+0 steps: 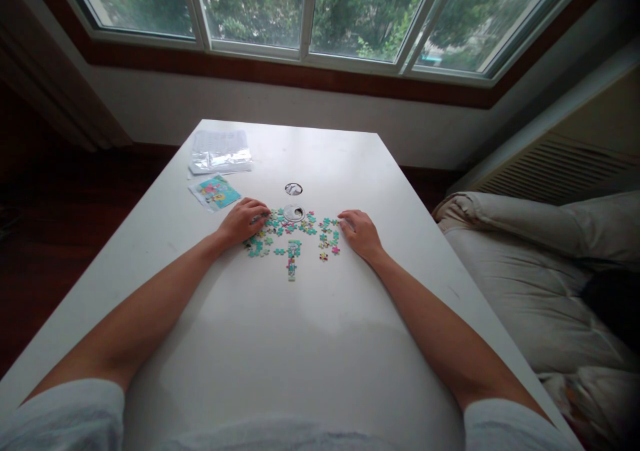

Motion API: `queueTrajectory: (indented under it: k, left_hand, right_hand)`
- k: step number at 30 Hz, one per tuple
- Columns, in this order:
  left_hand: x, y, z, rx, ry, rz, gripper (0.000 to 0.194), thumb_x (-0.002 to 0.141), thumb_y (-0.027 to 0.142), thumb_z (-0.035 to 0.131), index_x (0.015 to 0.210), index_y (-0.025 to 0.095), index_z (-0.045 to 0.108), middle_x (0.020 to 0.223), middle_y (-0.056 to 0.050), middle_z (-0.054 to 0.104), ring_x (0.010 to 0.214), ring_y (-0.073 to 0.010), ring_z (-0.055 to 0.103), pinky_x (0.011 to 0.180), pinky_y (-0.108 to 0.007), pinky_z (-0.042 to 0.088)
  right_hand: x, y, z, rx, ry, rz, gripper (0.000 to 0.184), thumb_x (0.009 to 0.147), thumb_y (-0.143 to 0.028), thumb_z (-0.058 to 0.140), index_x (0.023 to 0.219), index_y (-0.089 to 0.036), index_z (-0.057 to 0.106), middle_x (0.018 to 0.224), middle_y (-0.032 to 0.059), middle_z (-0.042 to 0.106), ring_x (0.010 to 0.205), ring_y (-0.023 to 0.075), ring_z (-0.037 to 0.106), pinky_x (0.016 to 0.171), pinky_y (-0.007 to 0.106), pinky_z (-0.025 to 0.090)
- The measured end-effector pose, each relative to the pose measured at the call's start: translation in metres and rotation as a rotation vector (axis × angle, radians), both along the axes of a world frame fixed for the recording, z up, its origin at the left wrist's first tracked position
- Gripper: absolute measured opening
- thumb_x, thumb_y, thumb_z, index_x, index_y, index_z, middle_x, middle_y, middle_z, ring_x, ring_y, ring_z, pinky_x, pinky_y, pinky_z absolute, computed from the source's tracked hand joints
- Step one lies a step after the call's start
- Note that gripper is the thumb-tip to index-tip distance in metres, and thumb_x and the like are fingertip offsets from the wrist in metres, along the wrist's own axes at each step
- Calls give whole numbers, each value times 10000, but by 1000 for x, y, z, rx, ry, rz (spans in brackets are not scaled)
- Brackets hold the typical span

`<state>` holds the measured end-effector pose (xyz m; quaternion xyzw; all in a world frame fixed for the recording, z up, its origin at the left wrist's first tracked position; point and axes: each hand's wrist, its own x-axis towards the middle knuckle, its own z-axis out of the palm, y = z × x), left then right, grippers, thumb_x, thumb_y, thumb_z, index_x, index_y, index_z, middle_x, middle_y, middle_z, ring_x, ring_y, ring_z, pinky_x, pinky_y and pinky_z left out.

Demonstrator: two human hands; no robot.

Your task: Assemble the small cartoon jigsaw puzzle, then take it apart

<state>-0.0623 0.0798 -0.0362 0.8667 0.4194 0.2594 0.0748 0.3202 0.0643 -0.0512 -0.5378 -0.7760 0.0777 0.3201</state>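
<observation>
Small jigsaw puzzle pieces [310,221], mostly teal with pink and yellow, lie scattered on the white table [300,344]. My left hand [245,221] rests at the left side of the pieces, fingers loosely bent and a little apart, fingertips beside or on the nearest ones. At the right edge of the spread, my right hand [361,233] lies with slightly parted fingers reaching toward the pieces; I see nothing held in it. Between the hands, nearer me, several joined pieces form a T-like strip [292,264]. A round silvery lid-like disc [294,213] sits among the pieces.
A round opening [293,189] shows in the tabletop behind the disc. At the back left lie a clear plastic packet [221,151] and a colourful picture card [216,192]. A light padded sofa [520,284] stands to the right, and a window [300,17] lies beyond the table.
</observation>
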Motion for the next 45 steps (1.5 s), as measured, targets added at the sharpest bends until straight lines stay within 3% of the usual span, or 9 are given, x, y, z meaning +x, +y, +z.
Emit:
queueTrajectory:
  k: [24,37,45]
  left_hand:
    - [-6,3,-5,26,1,147,262,940,241,531,1069,231,759,965,-71,692,963,-244,560,914,-406,475]
    - [-3,1,-2,22,-11,97,280,948,250,511,1070,230,763,967,-73,703,949,-240,573,902,-414,486]
    - [17,-13,7,12,56,-69,267,948,307,578,1173,291,722,1244,-67,661,1191,-275,525,1052,-472,436]
  right_hand:
    - [-1,-1,0,8,4,-4,196,931,-283,570,1053,-249,719,1154,83,708,1101,281,619,1018,474,476]
    - [0,-1,1,0,-3,-6,199,939,-306,568,1052,-247,722,1161,89,706,1109,286,617,1025,482,471]
    - [0,-1,0,11,-1,2,198,943,-312,566,1047,-249,723,1150,85,709,1096,282,621,1022,477,477]
